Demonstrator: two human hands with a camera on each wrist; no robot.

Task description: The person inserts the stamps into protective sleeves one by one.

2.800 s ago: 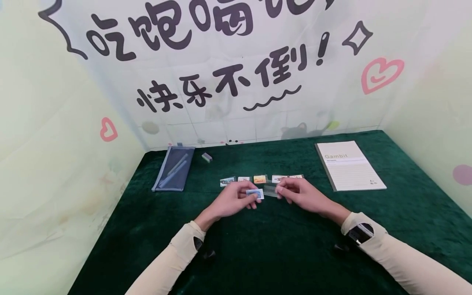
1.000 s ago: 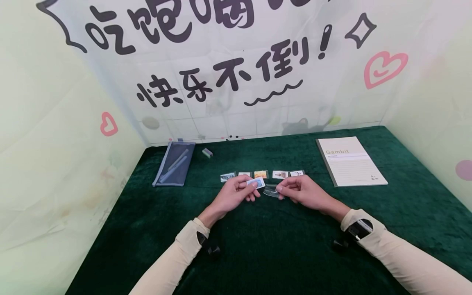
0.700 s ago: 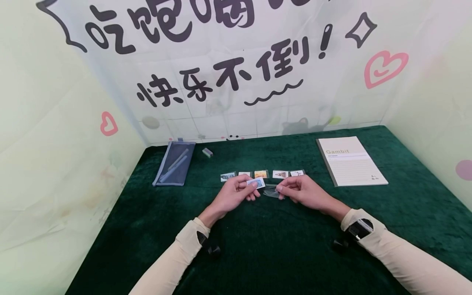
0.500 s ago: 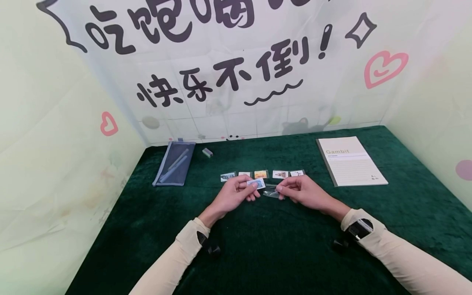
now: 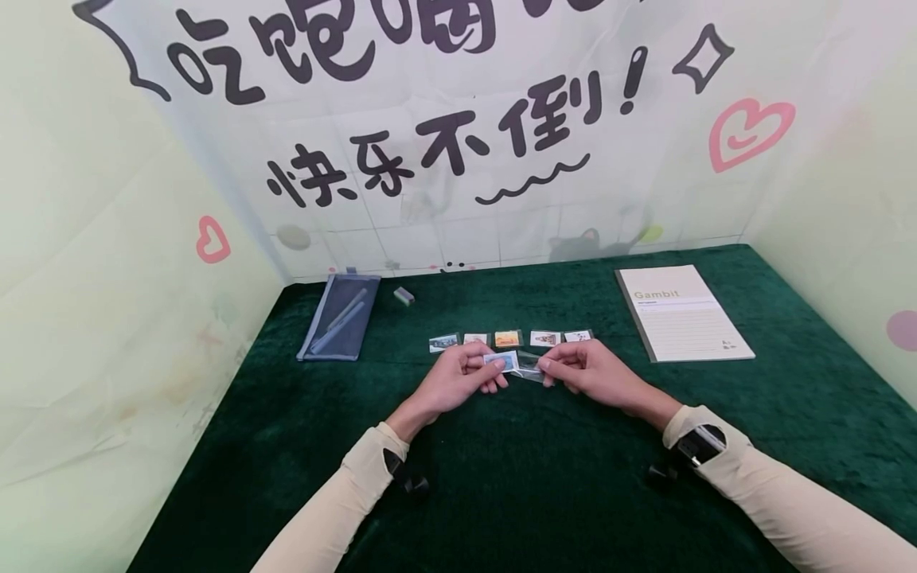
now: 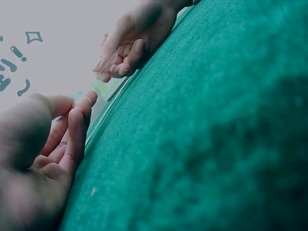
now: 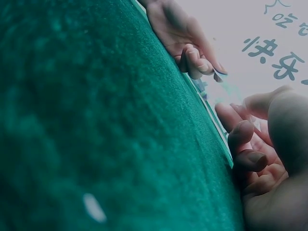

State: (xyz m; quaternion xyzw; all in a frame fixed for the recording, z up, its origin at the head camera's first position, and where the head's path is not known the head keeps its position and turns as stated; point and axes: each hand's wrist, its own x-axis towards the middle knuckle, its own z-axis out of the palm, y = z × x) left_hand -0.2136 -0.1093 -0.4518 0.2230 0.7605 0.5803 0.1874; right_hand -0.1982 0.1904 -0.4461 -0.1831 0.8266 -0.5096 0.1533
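Note:
In the head view my left hand (image 5: 453, 378) pinches a small blue-and-white stamp (image 5: 505, 362) between thumb and fingers. My right hand (image 5: 589, 372) pinches the right end of a clear plastic sleeve (image 5: 528, 368). The stamp's right edge meets or overlaps the sleeve's left end; whether any of it lies inside, I cannot tell. Just beyond the hands is a row of sleeved stamps, among them a blue one (image 5: 443, 343), an orange one (image 5: 507, 339) and a white one with a brown figure (image 5: 546, 339). Both wrist views show the fingertips facing each other, low over the cloth.
A dark green cloth (image 5: 458, 477) covers the table. At the back left lie a blue mesh pencil pouch (image 5: 340, 318) with pens inside and a small eraser (image 5: 404, 296). A notebook (image 5: 684, 318) lies at the right. A printed backdrop (image 5: 458, 231) stands behind.
Over the last half second the stamp has shifted slightly right, up against the sleeve's left end. The sleeve has tilted a little. Both hands keep their pinch.

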